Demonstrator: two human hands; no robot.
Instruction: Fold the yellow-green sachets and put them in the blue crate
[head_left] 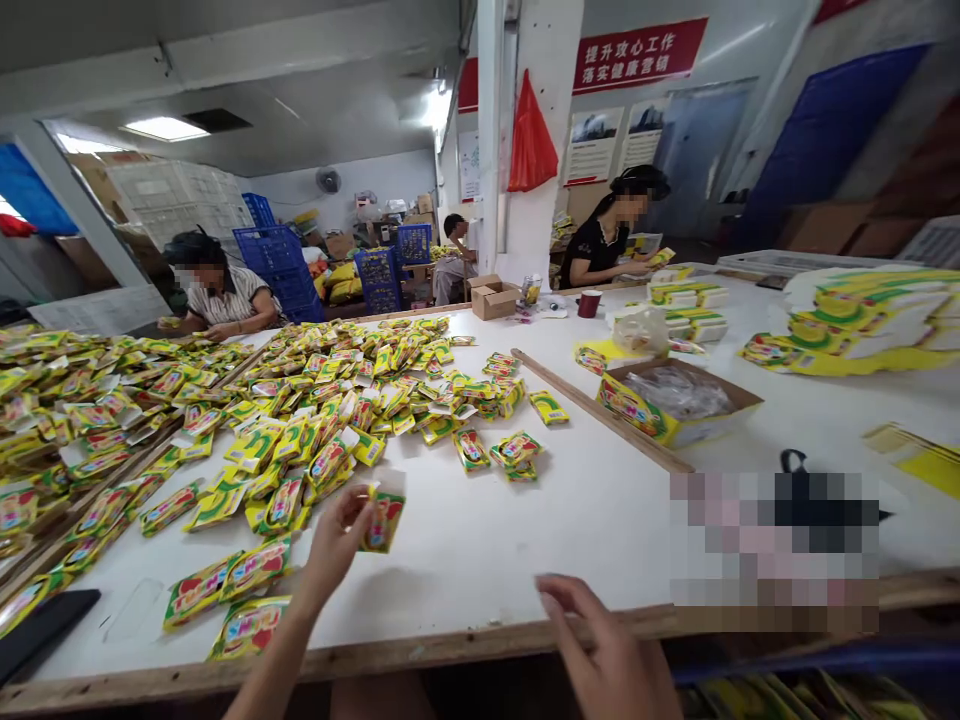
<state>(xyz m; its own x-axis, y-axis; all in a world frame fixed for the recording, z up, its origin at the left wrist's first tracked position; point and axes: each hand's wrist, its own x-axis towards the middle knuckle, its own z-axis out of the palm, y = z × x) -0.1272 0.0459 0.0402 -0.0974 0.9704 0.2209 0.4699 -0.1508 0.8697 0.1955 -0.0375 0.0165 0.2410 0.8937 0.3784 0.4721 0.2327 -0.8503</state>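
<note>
Between the fingers of my left hand point(341, 535) is a small yellow-and-green printed box point(385, 520), held above the white tabletop with a pale flap standing up at its top. My right hand point(600, 640) hovers by the table's front edge, thumb and fingers apart, with nothing in it. A large heap of similar small boxes point(322, 440) spreads beyond my left hand. Closer to me, at the left of my forearm, lie several larger printed packs point(225, 580).
A wooden strip point(600, 410) crosses the table beside an open carton point(675, 400) holding clear plastic. A dark phone-like slab point(45, 630) lies front left. Stacked flat yellow packaging point(862, 325) is at right. Co-workers point(225, 290) sit across the table.
</note>
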